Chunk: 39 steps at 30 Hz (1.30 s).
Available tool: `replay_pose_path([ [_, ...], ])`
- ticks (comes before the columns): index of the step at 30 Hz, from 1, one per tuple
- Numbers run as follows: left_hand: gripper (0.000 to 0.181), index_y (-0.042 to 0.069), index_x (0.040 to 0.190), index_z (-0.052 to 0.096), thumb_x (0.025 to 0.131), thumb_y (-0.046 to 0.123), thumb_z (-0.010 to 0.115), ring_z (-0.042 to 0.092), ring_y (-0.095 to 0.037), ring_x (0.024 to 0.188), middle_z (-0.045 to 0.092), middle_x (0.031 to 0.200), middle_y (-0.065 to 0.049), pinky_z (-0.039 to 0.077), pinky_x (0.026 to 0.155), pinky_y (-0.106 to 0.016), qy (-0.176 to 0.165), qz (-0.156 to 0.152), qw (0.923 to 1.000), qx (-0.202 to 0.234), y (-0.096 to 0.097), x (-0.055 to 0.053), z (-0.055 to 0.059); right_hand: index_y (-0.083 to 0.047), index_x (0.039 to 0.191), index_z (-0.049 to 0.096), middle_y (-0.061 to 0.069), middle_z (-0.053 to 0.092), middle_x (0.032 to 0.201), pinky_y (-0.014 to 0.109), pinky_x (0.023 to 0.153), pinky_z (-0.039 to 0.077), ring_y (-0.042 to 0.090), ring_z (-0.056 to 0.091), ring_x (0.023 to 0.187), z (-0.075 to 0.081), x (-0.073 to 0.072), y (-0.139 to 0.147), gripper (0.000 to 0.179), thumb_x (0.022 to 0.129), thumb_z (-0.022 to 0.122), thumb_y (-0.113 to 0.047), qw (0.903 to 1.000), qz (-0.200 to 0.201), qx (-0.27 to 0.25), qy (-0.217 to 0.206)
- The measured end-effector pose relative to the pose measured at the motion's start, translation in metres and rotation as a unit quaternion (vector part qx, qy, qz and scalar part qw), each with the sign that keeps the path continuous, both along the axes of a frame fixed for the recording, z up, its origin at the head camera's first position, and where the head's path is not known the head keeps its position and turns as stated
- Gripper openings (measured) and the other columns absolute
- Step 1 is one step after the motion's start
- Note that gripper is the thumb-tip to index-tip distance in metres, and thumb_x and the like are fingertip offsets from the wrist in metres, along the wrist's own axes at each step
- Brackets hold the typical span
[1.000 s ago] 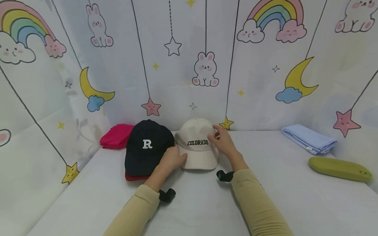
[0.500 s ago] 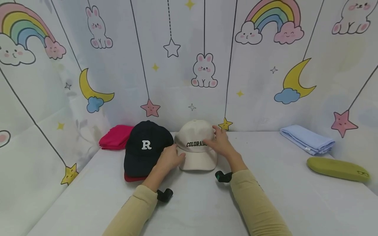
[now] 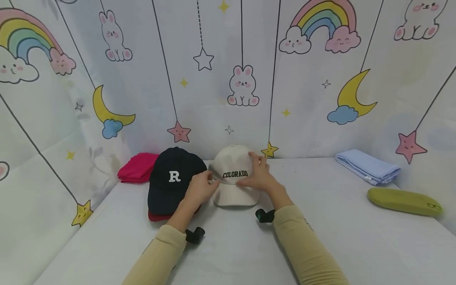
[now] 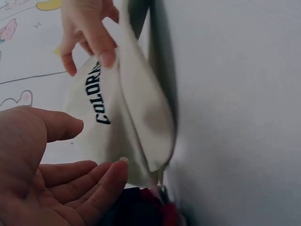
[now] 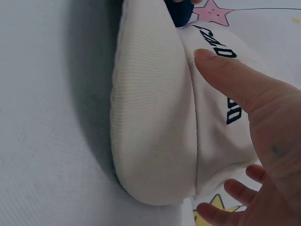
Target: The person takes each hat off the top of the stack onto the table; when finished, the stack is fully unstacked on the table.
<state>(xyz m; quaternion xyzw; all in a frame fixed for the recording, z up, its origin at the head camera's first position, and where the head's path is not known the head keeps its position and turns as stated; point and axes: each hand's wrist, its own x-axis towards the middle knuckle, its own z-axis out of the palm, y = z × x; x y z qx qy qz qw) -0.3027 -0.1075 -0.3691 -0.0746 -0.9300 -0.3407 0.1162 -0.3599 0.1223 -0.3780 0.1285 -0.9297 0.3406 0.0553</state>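
A cream baseball cap (image 3: 235, 196) lettered COLORADO sits on the white table, brim facing me. At its left side is my left hand (image 3: 198, 189), thumb and fingers apart; in the left wrist view the fingertips lie close by the cap's edge. My right hand (image 3: 261, 177) spreads over the cap's right side, its thumb in front of the crown near the brim seam and its fingers around the side. Left of the cream cap stands a dark navy cap (image 3: 167, 196) with a white R, partly behind my left hand, with a red brim edge showing underneath.
Folded pink-red cloth (image 3: 137, 168) lies behind the navy cap. At the right are a folded light blue cloth (image 3: 368, 166) and a green glasses case (image 3: 404, 202). A printed curtain (image 3: 213, 91) closes off the back of the table (image 3: 228, 253).
My right hand has moved left across the cream cap's front, its thumb now lower by the seam. My left hand has risen slightly and its fingers have drawn back. The caps stay put.
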Motion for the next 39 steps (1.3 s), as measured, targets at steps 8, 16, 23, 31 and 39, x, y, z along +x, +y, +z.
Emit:
replay_pose_path([
  [8,0.041,-0.004,0.128,0.064,0.096,0.022,0.065,0.066,-0.026,0.097,0.069,0.11,-0.015,0.055,0.084,-0.044,0.054,-0.005,0.9977,0.04,-0.014,0.009,0.028,-0.022,0.157,0.013,0.02,0.01,0.153,0.063,0.1,0.041,0.046,0.024,0.135,-0.003,0.002,-0.008,0.116,0.072,0.09,-0.042,0.9998,-0.006,-0.008,0.017],
  [16,0.046,-0.001,0.134,0.061,0.097,0.026,0.065,0.064,-0.027,0.102,0.067,0.118,-0.015,0.056,0.087,-0.043,0.057,0.007,0.9972,0.048,-0.028,0.014,0.04,-0.022,0.159,0.012,0.018,0.011,0.155,0.061,0.098,0.044,0.044,0.027,0.134,-0.006,0.002,-0.02,0.118,0.073,0.089,-0.044,0.9996,-0.002,-0.002,0.03],
  [23,0.05,0.003,0.138,0.057,0.095,0.027,0.068,0.064,-0.029,0.107,0.062,0.129,-0.017,0.057,0.086,-0.046,0.079,0.0,0.9963,0.033,-0.037,0.023,0.046,-0.023,0.159,0.014,0.017,0.012,0.154,0.061,0.096,0.045,0.044,0.029,0.133,-0.008,0.003,-0.021,0.116,0.073,0.089,-0.044,0.9991,-0.012,0.005,0.04],
  [31,0.049,0.005,0.139,0.057,0.096,0.025,0.067,0.064,-0.029,0.107,0.061,0.131,-0.017,0.056,0.085,-0.047,0.116,-0.006,0.9924,0.042,-0.049,0.033,0.052,-0.024,0.158,0.012,0.017,0.012,0.155,0.06,0.095,0.047,0.043,0.03,0.134,-0.01,0.001,-0.017,0.115,0.074,0.087,-0.046,0.9987,-0.023,0.021,0.042],
  [39,0.047,0.003,0.136,0.058,0.094,0.022,0.07,0.064,-0.029,0.104,0.061,0.132,-0.016,0.057,0.086,-0.046,0.151,-0.007,0.9867,0.06,-0.065,0.042,0.052,-0.024,0.158,0.011,0.016,0.011,0.154,0.057,0.095,0.047,0.042,0.03,0.132,-0.012,-0.002,-0.014,0.114,0.075,0.086,-0.048,0.9985,-0.023,0.024,0.044],
])
